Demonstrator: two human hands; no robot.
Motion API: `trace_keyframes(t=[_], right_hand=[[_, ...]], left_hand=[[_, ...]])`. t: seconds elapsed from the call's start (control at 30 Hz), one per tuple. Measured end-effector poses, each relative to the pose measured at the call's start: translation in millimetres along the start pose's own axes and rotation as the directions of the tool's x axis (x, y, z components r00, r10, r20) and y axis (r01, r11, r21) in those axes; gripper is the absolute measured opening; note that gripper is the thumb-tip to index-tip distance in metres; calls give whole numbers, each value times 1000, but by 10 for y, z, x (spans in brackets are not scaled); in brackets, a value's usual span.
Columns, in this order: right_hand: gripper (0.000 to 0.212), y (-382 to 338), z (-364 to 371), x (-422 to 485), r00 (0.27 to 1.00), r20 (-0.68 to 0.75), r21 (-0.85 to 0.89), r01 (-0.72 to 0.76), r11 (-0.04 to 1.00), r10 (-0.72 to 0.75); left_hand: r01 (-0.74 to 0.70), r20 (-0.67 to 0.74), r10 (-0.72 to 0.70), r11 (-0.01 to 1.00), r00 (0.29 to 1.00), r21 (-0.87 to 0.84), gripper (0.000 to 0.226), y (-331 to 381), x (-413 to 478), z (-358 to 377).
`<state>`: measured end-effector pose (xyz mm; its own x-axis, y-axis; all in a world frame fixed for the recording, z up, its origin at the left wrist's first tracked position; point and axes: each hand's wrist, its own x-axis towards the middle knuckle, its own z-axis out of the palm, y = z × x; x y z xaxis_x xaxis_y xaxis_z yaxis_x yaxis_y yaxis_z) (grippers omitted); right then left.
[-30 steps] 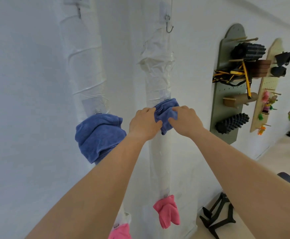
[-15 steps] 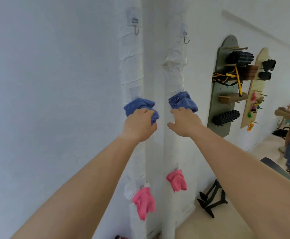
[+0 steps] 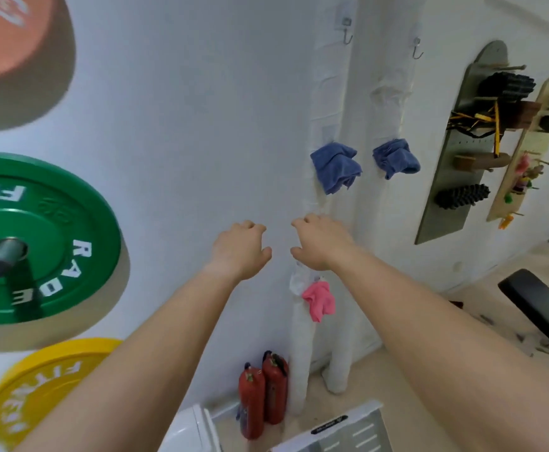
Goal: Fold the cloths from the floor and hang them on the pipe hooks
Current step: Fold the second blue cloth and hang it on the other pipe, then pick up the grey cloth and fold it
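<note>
Curling loosely, apart, gripping nothing: fingers point(image 3: 250, 226) of left hand point(image 3: 239, 249) and right hand point(image 3: 321, 243), mid-frame. Just below the right wrist: pink cloth point(image 3: 319, 300), hung on the left pipe point(image 3: 327, 93). Above, centre-right: left blue cloth point(image 3: 335, 166) and right blue cloth point(image 3: 395, 158), one per pipe, bunched on hooks. Top of frame: upper left hook point(image 3: 347, 36), upper right hook point(image 3: 416, 52), both bare. Cloths judged soft, light, limp; best pinched through a doubled fold near the top, so all layers seat on a hook.

Top hooks point(image 3: 347, 37) hang free above the blue cloths point(image 3: 335, 166); fire extinguishers point(image 3: 263, 396) crowd the pipe point(image 3: 299, 360).
</note>
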<state>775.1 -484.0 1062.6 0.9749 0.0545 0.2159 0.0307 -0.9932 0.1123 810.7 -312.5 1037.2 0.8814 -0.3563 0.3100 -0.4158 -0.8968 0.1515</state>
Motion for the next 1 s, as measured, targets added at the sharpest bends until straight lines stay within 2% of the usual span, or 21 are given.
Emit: trace_keyframes(t=[0.2, 0.4, 0.53, 0.67, 0.83, 0.93, 1.0], right_hand=[[59, -793, 530, -681, 994, 63, 145, 82, 986, -92], [58, -1549, 1515, -1667, 945, 274, 274, 103, 956, -181], [46, -2027, 2191, -2270, 882, 404, 266, 141, 954, -243], [53, -2598, 2900, -2730, 819, 470, 299, 204, 932, -330], [54, -3473, 4248, -3260, 752, 539, 400, 168, 901, -379], [53, -4027, 5351, -3626, 688, 607, 400, 167, 901, -397], [49, -4333, 6203, -3908, 648, 655, 383, 160, 910, -389]], left_hand=[[190, 58, -189, 982, 980, 3, 55, -522, -1188, 290], [273, 289, -278, 960, 916, 60, 54, -889, -2690, 1090], [392, 396, -391, 916, 831, 80, 53, -1276, -3657, 1662], [482, 507, -464, 870, 726, 105, 52, -1654, -4469, 2221], [563, 559, -506, 822, 656, 84, 50, -2236, -5458, 3340], [593, 614, -522, 798, 592, 107, 49, -2622, -6190, 4313], [558, 645, -489, 822, 587, 116, 47, -2865, -6698, 5058]])
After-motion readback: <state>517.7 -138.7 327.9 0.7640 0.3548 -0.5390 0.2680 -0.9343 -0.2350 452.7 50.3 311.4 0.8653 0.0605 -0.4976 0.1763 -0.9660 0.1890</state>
